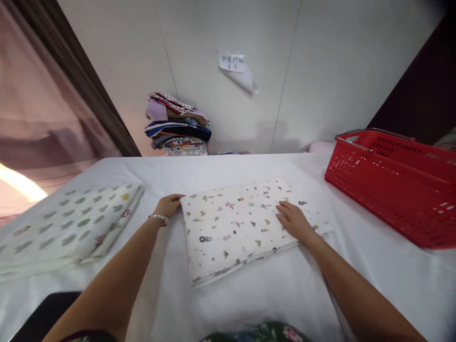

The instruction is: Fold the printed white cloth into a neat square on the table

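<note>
A folded white cloth with small printed figures [235, 228] lies flat on the white table [249, 294] in front of me. My left hand [167, 206], a bracelet on its wrist, has its fingers curled on the cloth's far left corner. My right hand [292, 219] rests flat on the cloth's right part, fingers stretched out and holding nothing.
Another folded patterned cloth [71, 223] lies at the table's left. A red plastic basket [392, 180] stands at the right. A stack of folded colourful clothes [177, 126] sits against the back wall, under a paper note [232, 62]. A curtain hangs at the left.
</note>
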The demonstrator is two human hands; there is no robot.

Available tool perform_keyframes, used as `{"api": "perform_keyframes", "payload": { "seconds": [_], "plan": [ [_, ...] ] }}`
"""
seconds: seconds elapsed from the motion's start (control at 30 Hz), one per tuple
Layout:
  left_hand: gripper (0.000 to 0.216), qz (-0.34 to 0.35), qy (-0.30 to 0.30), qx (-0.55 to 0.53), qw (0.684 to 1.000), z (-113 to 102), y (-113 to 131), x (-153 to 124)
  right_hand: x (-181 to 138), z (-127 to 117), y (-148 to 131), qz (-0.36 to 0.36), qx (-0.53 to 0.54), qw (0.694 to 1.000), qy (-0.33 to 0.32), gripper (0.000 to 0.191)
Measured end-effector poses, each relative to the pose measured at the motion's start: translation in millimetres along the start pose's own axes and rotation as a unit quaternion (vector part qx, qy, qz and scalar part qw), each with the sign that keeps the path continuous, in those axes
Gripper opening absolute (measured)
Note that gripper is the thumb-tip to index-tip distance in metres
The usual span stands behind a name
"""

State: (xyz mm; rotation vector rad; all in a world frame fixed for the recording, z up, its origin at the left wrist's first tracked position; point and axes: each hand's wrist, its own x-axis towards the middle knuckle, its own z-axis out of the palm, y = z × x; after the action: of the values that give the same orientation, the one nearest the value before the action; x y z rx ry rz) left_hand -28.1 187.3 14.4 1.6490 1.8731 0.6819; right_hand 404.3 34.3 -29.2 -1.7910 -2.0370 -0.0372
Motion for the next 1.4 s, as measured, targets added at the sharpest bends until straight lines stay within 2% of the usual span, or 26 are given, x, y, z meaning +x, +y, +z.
{"api": "perform_keyframes", "payload": {
  "seconds": [0.1,0.17,0.23,0.3,0.33,0.4,0.5,0.6,0.73,0.83,0.9,1.03,1.17,1.23,1.3,1.4],
  "plan": [
    [0.038,-0.007,0.025,0.020,0.999,-7.2,12.6,-6.0,0.0,0.2,0.0,-0.001,-0.002,1.000,0.001,0.038],
    [0.041,0.024,0.047,0.045,0.998,-6.3,21.1,-15.0,-0.1,0.6,0.7,0.000,-0.005,1.000,-0.001,0.039],
    [0.045,0.120,0.044,0.094,0.987,2.7,27.0,-28.3,-0.2,1.1,1.5,0.000,-0.005,1.000,-0.003,0.039],
    [0.052,0.228,0.013,0.171,0.958,18.5,27.8,-43.5,-0.1,1.2,1.8,-0.001,-0.004,1.000,-0.005,0.038],
    [0.056,0.256,-0.005,0.210,0.944,27.2,26.2,-50.4,-0.1,1.1,1.6,0.000,-0.003,1.000,-0.006,0.038],
    [0.063,0.253,-0.037,0.263,0.930,42.7,20.0,-60.7,-0.1,0.4,0.7,0.006,-0.002,1.000,-0.009,0.039],
    [0.067,0.221,-0.060,0.289,0.930,53.9,11.1,-65.2,-0.1,-0.9,-0.9,0.015,0.000,1.000,-0.017,0.039],
    [0.068,0.214,-0.070,0.289,0.931,51.7,12.2,-63.3,-0.4,-1.3,-1.2,0.019,0.001,1.000,-0.023,0.039],
    [0.064,0.197,-0.091,0.289,0.933,42.0,28.3,-70.3,-1.3,0.4,0.6,0.020,0.004,1.000,-0.023,0.039],
    [0.066,0.241,-0.083,0.284,0.924,40.7,37.5,-86.2,-1.5,1.9,2.2,0.018,0.004,1.000,-0.023,0.040],
    [0.067,0.269,-0.092,0.281,0.917,44.7,36.7,-97.4,-1.3,2.2,2.6,0.020,0.000,1.000,-0.023,0.041],
    [0.064,0.257,-0.113,0.279,0.918,53.3,27.9,-108.7,-0.1,1.2,2.0,0.018,-0.007,1.000,-0.025,0.041],
    [0.063,0.238,-0.130,0.256,0.928,47.5,33.6,-110.4,-0.3,1.7,0.7,0.020,-0.007,0.999,-0.028,0.041],
    [0.064,0.248,-0.117,0.240,0.931,42.9,39.1,-113.7,-0.5,3.0,0.8,0.024,-0.005,0.999,-0.031,0.041],
    [0.065,0.268,-0.104,0.237,0.928,41.7,41.1,-118.7,0.6,3.1,1.8,0.027,-0.001,0.999,-0.036,0.041],
    [0.064,0.278,-0.125,0.256,0.917,45.1,37.8,-125.1,6.3,-3.5,2.7,0.033,0.006,0.997,-0.067,0.041]
  ]
}}
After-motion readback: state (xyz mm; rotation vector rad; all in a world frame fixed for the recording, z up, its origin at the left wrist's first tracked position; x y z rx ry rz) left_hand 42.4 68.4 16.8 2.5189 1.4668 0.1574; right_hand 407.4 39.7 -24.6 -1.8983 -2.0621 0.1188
